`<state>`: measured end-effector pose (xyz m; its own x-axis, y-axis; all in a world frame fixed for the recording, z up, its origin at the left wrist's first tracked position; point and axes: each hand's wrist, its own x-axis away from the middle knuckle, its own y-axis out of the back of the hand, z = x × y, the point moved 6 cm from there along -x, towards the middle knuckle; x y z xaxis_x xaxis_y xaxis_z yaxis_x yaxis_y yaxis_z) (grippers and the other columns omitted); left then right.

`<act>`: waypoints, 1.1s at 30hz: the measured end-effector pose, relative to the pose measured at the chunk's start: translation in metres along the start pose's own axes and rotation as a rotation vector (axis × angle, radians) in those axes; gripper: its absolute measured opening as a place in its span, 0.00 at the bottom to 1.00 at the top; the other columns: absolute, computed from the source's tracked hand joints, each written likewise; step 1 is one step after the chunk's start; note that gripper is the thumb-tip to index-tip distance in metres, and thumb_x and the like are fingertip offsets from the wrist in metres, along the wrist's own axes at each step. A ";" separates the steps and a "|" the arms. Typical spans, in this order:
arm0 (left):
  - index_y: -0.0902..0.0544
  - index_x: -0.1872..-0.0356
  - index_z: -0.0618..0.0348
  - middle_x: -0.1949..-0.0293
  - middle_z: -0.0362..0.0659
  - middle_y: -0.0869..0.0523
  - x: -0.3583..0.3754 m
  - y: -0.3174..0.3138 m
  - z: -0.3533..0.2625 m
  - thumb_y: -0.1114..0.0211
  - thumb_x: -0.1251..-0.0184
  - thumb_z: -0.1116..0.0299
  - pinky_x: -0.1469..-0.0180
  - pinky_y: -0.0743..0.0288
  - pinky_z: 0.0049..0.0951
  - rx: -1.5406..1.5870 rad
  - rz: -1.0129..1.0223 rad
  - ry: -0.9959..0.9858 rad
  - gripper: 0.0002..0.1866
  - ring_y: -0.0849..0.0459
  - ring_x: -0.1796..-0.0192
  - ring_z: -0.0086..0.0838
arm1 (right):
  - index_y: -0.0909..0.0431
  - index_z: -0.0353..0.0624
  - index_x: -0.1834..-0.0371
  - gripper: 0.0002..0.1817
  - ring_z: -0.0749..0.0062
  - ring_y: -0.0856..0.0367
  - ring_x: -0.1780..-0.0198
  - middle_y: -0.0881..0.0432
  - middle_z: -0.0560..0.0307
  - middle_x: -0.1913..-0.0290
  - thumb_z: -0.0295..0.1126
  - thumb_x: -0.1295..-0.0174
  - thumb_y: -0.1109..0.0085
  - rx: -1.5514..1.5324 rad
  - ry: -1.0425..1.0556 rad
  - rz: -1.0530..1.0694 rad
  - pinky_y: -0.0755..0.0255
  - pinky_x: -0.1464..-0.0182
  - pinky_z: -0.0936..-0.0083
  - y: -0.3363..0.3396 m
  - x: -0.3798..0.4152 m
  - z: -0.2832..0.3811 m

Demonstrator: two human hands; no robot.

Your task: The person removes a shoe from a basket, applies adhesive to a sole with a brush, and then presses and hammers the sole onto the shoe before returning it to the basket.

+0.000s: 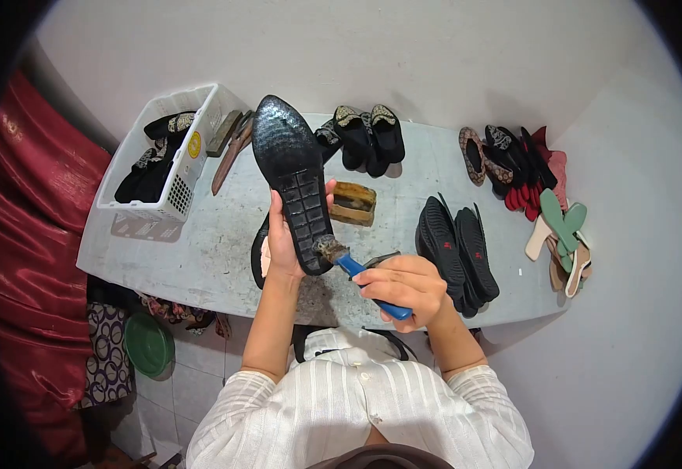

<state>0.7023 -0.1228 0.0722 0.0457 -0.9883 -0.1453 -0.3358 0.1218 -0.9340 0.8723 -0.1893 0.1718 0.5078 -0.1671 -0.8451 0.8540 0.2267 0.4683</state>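
Observation:
My left hand [281, 241] grips a black flat shoe [289, 176], sole turned up toward me, toe pointing away over the table. My right hand [403, 288] is closed on a blue-handled brush [360, 272]. Its worn bristle head touches the heel end of the sole. Another dark shoe [258, 252] lies on the table just under my left hand, mostly hidden.
The grey table [216, 242] carries a white basket [171, 156] of dark shoes at left, a wooden block brush [353, 202], black shoe pairs at the back [368, 137], black soles [458, 250] at right, and mixed sandals [540, 187] far right. A green basin [148, 344] sits on the floor.

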 end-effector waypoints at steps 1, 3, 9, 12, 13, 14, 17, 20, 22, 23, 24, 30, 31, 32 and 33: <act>0.35 0.38 0.64 0.42 0.57 0.28 0.001 0.001 0.001 0.58 0.29 0.44 0.49 0.21 0.33 0.000 0.000 0.002 0.33 0.20 0.49 0.39 | 0.21 0.35 0.68 0.13 0.60 0.19 0.73 0.17 0.48 0.63 0.24 0.61 0.39 -0.067 -0.058 -0.004 0.24 0.70 0.73 0.003 0.000 -0.004; 0.34 0.38 0.64 0.42 0.57 0.28 0.002 -0.004 0.004 0.58 0.30 0.42 0.48 0.21 0.33 0.067 0.089 0.038 0.34 0.20 0.49 0.39 | 0.21 0.35 0.65 0.14 0.59 0.18 0.69 0.17 0.48 0.61 0.24 0.59 0.38 -0.146 -0.158 -0.043 0.23 0.67 0.72 0.010 -0.001 -0.009; 0.35 0.38 0.63 0.41 0.56 0.28 0.009 -0.023 0.024 0.60 0.31 0.40 0.49 0.21 0.33 -0.014 0.072 0.087 0.35 0.20 0.48 0.36 | 0.22 0.33 0.60 0.17 0.56 0.19 0.60 0.19 0.47 0.56 0.28 0.54 0.36 0.182 -0.037 -0.087 0.23 0.59 0.69 0.006 -0.020 -0.013; 0.35 0.38 0.63 0.42 0.54 0.27 0.003 -0.023 0.018 0.62 0.29 0.42 0.46 0.24 0.30 0.004 0.171 0.080 0.34 0.22 0.47 0.33 | 0.21 0.33 0.61 0.16 0.56 0.18 0.62 0.18 0.46 0.57 0.28 0.54 0.37 0.186 -0.007 -0.063 0.22 0.60 0.70 0.000 -0.013 -0.006; 0.36 0.38 0.64 0.41 0.55 0.28 0.000 -0.017 0.013 0.60 0.29 0.42 0.47 0.23 0.31 0.025 0.132 0.039 0.34 0.22 0.48 0.35 | 0.21 0.33 0.62 0.15 0.57 0.18 0.63 0.18 0.46 0.58 0.28 0.53 0.38 0.143 -0.014 -0.053 0.22 0.62 0.70 0.000 -0.009 -0.003; 0.37 0.37 0.65 0.40 0.57 0.30 -0.003 -0.011 0.008 0.58 0.29 0.43 0.47 0.22 0.32 0.047 0.094 0.001 0.34 0.22 0.49 0.38 | 0.21 0.33 0.63 0.14 0.57 0.18 0.65 0.18 0.46 0.60 0.28 0.53 0.39 0.101 -0.023 -0.044 0.22 0.64 0.71 -0.001 -0.004 -0.001; 0.37 0.38 0.65 0.40 0.56 0.30 -0.004 -0.003 0.003 0.57 0.29 0.44 0.47 0.22 0.33 0.111 0.079 0.002 0.33 0.22 0.49 0.39 | 0.20 0.34 0.65 0.11 0.60 0.18 0.69 0.17 0.47 0.63 0.29 0.49 0.41 0.043 -0.049 -0.070 0.22 0.68 0.73 0.001 0.013 0.000; 0.35 0.38 0.63 0.40 0.56 0.30 -0.004 -0.001 0.005 0.56 0.30 0.44 0.47 0.22 0.34 0.159 0.094 0.017 0.33 0.22 0.49 0.40 | 0.20 0.34 0.66 0.10 0.61 0.18 0.70 0.17 0.47 0.64 0.29 0.49 0.41 -0.015 -0.083 -0.086 0.23 0.68 0.73 0.006 0.014 -0.002; 0.35 0.38 0.63 0.40 0.56 0.30 -0.003 -0.003 0.009 0.56 0.30 0.44 0.47 0.22 0.34 0.167 0.121 0.043 0.33 0.22 0.48 0.40 | 0.20 0.34 0.66 0.10 0.61 0.18 0.70 0.17 0.47 0.65 0.29 0.49 0.42 -0.036 -0.091 -0.096 0.23 0.68 0.73 0.011 0.014 -0.002; 0.35 0.38 0.63 0.40 0.56 0.30 -0.003 -0.003 0.009 0.56 0.30 0.44 0.47 0.22 0.34 0.167 0.123 0.044 0.33 0.22 0.48 0.40 | 0.20 0.33 0.66 0.10 0.60 0.18 0.70 0.17 0.47 0.66 0.29 0.48 0.42 -0.081 -0.118 -0.103 0.23 0.68 0.73 0.015 0.014 -0.004; 0.35 0.38 0.63 0.40 0.56 0.30 -0.003 -0.005 0.008 0.57 0.30 0.43 0.47 0.22 0.35 0.181 0.138 0.048 0.33 0.22 0.48 0.40 | 0.20 0.33 0.66 0.10 0.59 0.17 0.70 0.16 0.48 0.66 0.29 0.48 0.43 -0.126 -0.143 -0.110 0.23 0.68 0.72 0.018 0.013 -0.006; 0.35 0.38 0.63 0.40 0.56 0.29 0.003 -0.002 0.019 0.62 0.30 0.40 0.48 0.23 0.35 -0.079 0.051 0.026 0.35 0.21 0.47 0.37 | 0.21 0.35 0.61 0.15 0.56 0.19 0.62 0.18 0.47 0.57 0.28 0.55 0.38 0.189 -0.049 -0.118 0.23 0.60 0.71 0.016 -0.010 -0.015; 0.35 0.38 0.63 0.40 0.56 0.30 0.003 -0.010 0.022 0.61 0.30 0.40 0.48 0.23 0.35 -0.024 0.085 0.047 0.35 0.21 0.47 0.37 | 0.21 0.37 0.60 0.19 0.56 0.20 0.59 0.19 0.47 0.54 0.27 0.60 0.35 0.192 -0.021 -0.078 0.23 0.59 0.71 0.009 -0.009 -0.017; 0.35 0.38 0.63 0.40 0.56 0.30 0.003 -0.017 0.024 0.61 0.30 0.41 0.47 0.23 0.35 0.031 0.121 0.068 0.35 0.21 0.47 0.38 | 0.21 0.37 0.60 0.19 0.56 0.20 0.59 0.19 0.47 0.54 0.27 0.60 0.35 0.194 -0.023 -0.081 0.23 0.59 0.71 0.006 -0.007 -0.017; 0.36 0.38 0.64 0.39 0.56 0.30 0.001 -0.019 0.021 0.60 0.30 0.41 0.48 0.23 0.34 0.055 0.133 0.072 0.35 0.21 0.47 0.38 | 0.21 0.36 0.60 0.19 0.56 0.20 0.60 0.19 0.48 0.54 0.27 0.60 0.35 0.157 -0.011 -0.056 0.23 0.59 0.71 0.003 -0.004 -0.015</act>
<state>0.7288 -0.1240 0.0825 -0.0636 -0.9670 -0.2468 -0.2822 0.2546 -0.9250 0.8713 -0.1737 0.1726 0.4592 -0.1859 -0.8687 0.8879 0.0640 0.4556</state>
